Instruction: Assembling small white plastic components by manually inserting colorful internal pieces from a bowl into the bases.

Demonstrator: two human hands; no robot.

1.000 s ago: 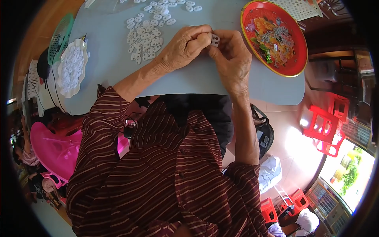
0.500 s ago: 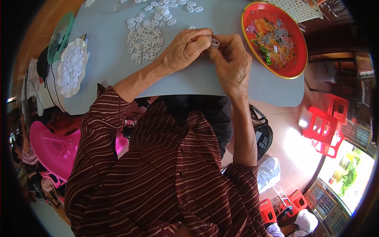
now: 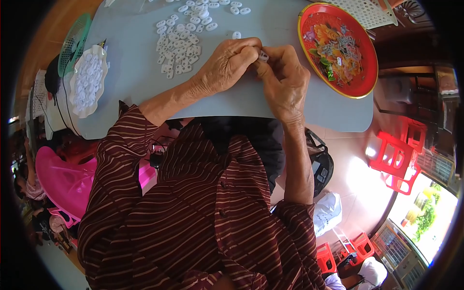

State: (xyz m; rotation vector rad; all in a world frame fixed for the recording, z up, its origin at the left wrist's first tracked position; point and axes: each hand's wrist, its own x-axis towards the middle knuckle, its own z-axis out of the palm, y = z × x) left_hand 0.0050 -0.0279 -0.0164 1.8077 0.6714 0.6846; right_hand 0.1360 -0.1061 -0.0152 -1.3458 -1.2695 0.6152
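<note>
Over the grey table (image 3: 193, 101), my left hand (image 3: 231, 63) and my right hand (image 3: 287, 79) meet, both with fingers closed. Between their fingertips is a small white oval plastic piece (image 3: 263, 56) with dark holes. My right thumb and fingers pinch it; my left fingers press against its other side. Whether a smaller part is held there too is hidden. A loose white piece (image 3: 236, 35) lies just beyond my hands. To their left spreads a pile of similar white pieces (image 3: 180, 48).
A round red floral tray (image 3: 368, 60) with a gold rim holds small metal parts (image 3: 343, 47) at the right. On the left stand a scalloped white dish (image 3: 99, 99) of white pieces and a green mesh basket (image 3: 82, 29). Red stools (image 3: 394, 154) and a pink chair (image 3: 63, 179) are around.
My hands have shifted very slightly downward and turned a little, still pinching the white piece. The loose piece beyond them shows more fully now.
</note>
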